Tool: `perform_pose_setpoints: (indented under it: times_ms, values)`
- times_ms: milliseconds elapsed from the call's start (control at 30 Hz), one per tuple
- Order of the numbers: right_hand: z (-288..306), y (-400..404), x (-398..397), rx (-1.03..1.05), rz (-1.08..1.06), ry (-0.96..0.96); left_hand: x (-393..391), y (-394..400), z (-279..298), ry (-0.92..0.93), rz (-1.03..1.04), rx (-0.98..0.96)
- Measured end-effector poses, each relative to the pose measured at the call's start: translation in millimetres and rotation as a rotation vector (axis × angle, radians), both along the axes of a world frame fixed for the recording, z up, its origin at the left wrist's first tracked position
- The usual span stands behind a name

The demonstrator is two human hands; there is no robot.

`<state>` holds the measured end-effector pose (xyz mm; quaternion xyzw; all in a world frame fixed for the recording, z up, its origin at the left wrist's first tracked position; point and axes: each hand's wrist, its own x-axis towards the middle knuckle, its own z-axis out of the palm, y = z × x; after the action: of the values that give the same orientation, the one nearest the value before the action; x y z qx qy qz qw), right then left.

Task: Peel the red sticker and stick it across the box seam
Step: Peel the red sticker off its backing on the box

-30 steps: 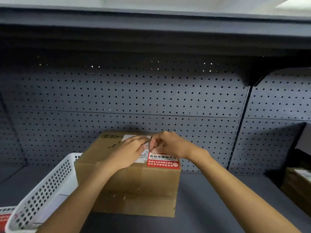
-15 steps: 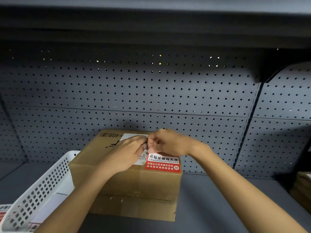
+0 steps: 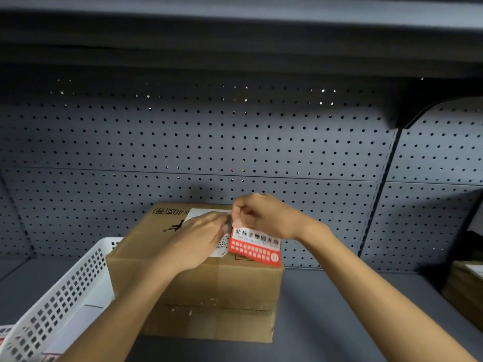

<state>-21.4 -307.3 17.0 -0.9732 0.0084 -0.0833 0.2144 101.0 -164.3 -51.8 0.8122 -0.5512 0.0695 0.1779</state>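
A brown cardboard box [image 3: 209, 288] stands on the grey shelf, with a white shipping label [image 3: 206, 213] on its top. The red sticker [image 3: 254, 248], printed with white characters, hangs tilted above the box's top right corner. My right hand [image 3: 264, 215] pinches the sticker's upper edge. My left hand [image 3: 196, 244] rests over the box top beside it, fingertips meeting the sticker's upper left corner; whether it grips the sticker or its backing is hidden.
A white perforated plastic basket [image 3: 60, 301] sits against the box's left side, holding paper sheets. A grey pegboard wall [image 3: 235, 142] rises behind, with a shelf overhead. Another brown box [image 3: 465, 291] sits at the far right edge.
The red sticker has lifted off the box top and now tilts in the air. My right hand rose slightly with it. The view shifted a little downward.
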Motion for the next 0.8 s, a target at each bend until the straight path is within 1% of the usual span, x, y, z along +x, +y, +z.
perform_pose_setpoints:
  times_ms: [133, 200, 300, 367, 433, 467, 500, 567, 700, 800]
  values:
    - [12.5, -3.2, -0.4, 0.087, -0.031, -0.143, -2.0, 0.4, 0.7, -0.01, -0.013, -0.004]
    - [15.3, -0.6, 0.4, 0.083, -0.036, -0.16, -2.1, 0.5, 0.8, -0.013, -0.022, -0.023]
    - [14.4, 6.3, 0.8, 0.073, -0.03, -0.161, -3.1, 0.8, -0.2, 0.06, -0.027, -0.099]
    - [13.4, 11.6, 0.6, 0.06, -0.02, -0.181, -6.6, 3.8, 3.2, 0.103, 0.031, -0.254]
    - [13.0, 17.1, -0.2, 0.041, -0.014, -0.214, -11.5, 12.1, 9.2, 0.125, 0.091, -0.497]
    - [13.0, 19.9, -1.3, 0.031, -0.015, -0.226, -15.9, 17.7, 11.5, 0.152, 0.081, -0.6]
    - [13.1, 23.6, -2.4, 0.023, -0.018, -0.235, -20.6, 24.8, 12.9, 0.188, 0.053, -0.658]
    - [14.0, 32.2, -4.8, 0.01, -0.011, -0.234, -31.3, 38.8, 12.2, 0.251, -0.002, -0.672]
    - [12.8, 51.2, -7.6, -0.04, 0.021, -0.182, -38.6, 57.9, 6.3, 0.244, -0.017, -0.649]
    - [9.0, 66.2, -10.5, -0.014, 0.022, -0.156, -42.0, 72.3, 3.3, 0.261, -0.037, -0.661]
